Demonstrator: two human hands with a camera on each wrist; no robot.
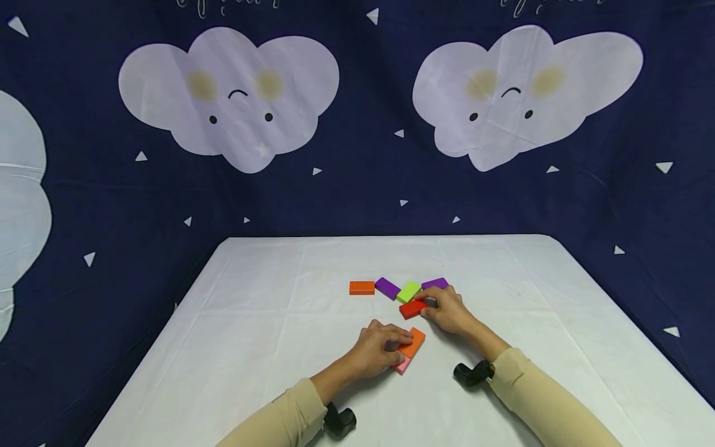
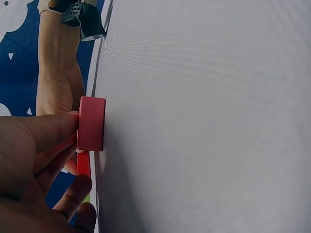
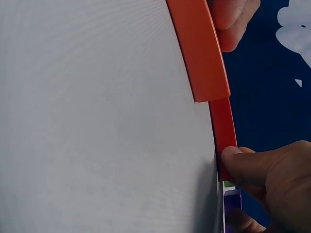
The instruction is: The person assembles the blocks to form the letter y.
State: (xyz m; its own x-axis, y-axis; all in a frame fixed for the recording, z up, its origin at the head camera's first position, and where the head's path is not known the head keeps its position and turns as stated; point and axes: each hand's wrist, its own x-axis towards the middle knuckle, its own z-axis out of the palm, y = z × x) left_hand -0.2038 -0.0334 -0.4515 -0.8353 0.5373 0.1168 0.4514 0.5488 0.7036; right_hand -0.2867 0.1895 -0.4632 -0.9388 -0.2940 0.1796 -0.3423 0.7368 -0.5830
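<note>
Tan cloth sleeves (image 1: 279,416) lay nearest, each with a black wrist camera (image 1: 339,422) attached. Next came the left hand (image 1: 375,349), its fingers bent in a grip on two blocks placed end to end: the thumb bore on the pink block (image 1: 402,367), the fingers on the near orange block (image 1: 418,339).

Farther out over the white table (image 1: 251,347), the right hand (image 1: 449,308) pinched a red block (image 1: 412,309) between thumb and finger. Whether that block bore fully on the table could not be established.

Just beyond it lay a green block (image 1: 409,292), with one purple block (image 1: 388,288) angled off its left end. Another purple block (image 1: 434,283) was partly hidden behind the right fingers. The far orange block (image 1: 362,288) formed the left end of this zigzag. Behind everything hung a dark blue backdrop (image 1: 368,198) printed with pale clouds (image 1: 240,133).

Assessment: the step in hand was judged to be positioning by hand, with the red block being set beside the green one. The next move appeared to call for a steady pinch, then a clean release without nudging the neighbouring blocks.
</note>
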